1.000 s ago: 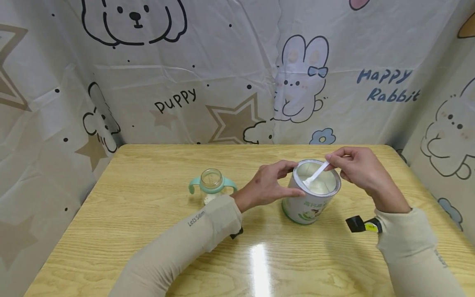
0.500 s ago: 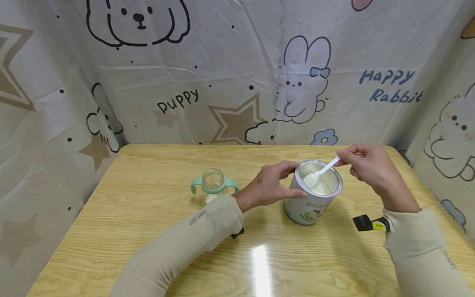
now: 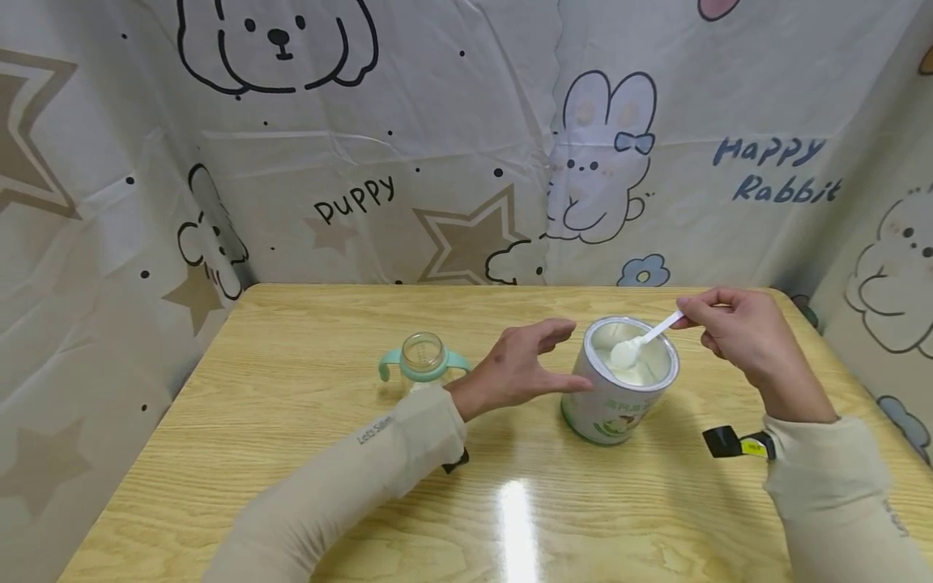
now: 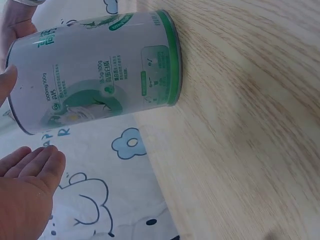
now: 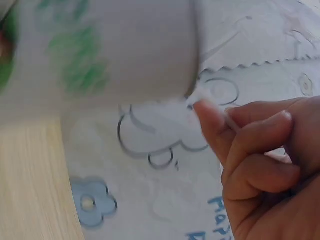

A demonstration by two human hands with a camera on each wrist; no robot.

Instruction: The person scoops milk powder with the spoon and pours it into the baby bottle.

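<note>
Backdrop: pale creased cloth printed with a puppy, stars, a bunny and "Happy Rabbit", hanging behind my wood-grain table.
Scoop: white plastic, slanting over the rim of the milk-powder tin, its bowl heaped with white powder and seen within the tin's mouth.
Right hand: I pinch the scoop's handle between thumb and forefinger, my other fingers curled in.
Tin: white with a green band at its base, standing on the table, more powder inside.
Left hand: spread wide just beside the tin; whether my thumb touches its wall, I can't tell.
Baby bottle: clear, mint-green handles, partly hidden behind my left sleeve.
</note>
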